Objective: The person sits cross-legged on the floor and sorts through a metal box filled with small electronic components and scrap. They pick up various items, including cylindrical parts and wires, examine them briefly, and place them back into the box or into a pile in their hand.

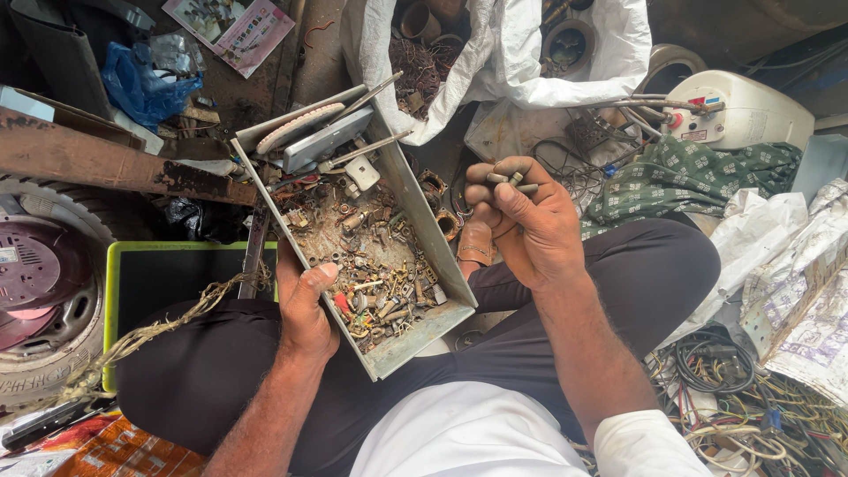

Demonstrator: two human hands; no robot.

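**scrapfan:** While the person sits cross-legged, the left hand [305, 305] is wrapped around the near long wall of a grey metal tray [431, 231], thumb hooked over the rim and pressing inside, fingers hidden underneath. So that one's clamped on the tray.

**bolt_bin:** And the other hand?

**scrapfan:** The right hand [521, 216] is up just past the tray's far wall, fingers curled in tight around a few small metal pins [515, 181], their tips poking out between fingertips and thumb. The two hands are apart, with the tray between them.

**bolt_bin:** What's around them?

**scrapfan:** Biggest first: a tyre [44, 300] well left of the left hand, a white sack of scrap [503, 53] beyond the right hand, a white appliance [742, 110] and green cloth [689, 177] off to its right, tangled wires [751, 397] down by the right forearm. The tray rests across the lap, full of little screws and brass bits [375, 265], right next to the left thumb.
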